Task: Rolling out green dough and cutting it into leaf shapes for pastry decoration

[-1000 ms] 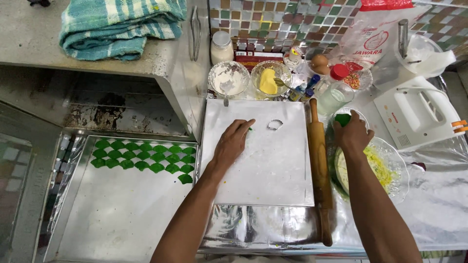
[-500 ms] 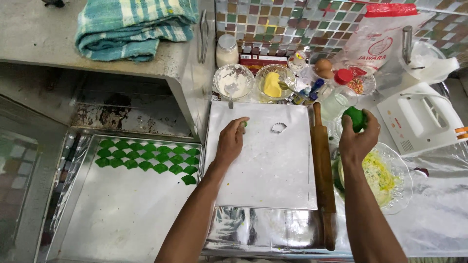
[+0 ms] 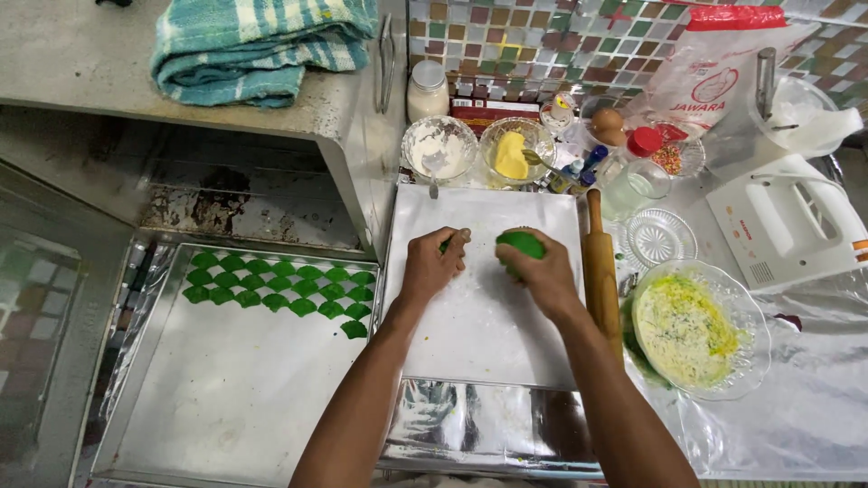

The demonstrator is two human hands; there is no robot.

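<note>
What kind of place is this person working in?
Most likely a home kitchen set up for baking. A rolling pin lies beside a white work board, a baking tray holds rows of green dough pieces, and a hand mixer sits before a tiled wall.

A wall of small multicoloured mosaic tiles [image 3: 542,45] runs behind the work surface. A grey, worn concrete counter [image 3: 81,63] stands at upper left, bearing a folded teal-and-white striped towel [image 3: 262,41]. Crinkled silver foil [image 3: 814,398] covers the table at right.
</note>
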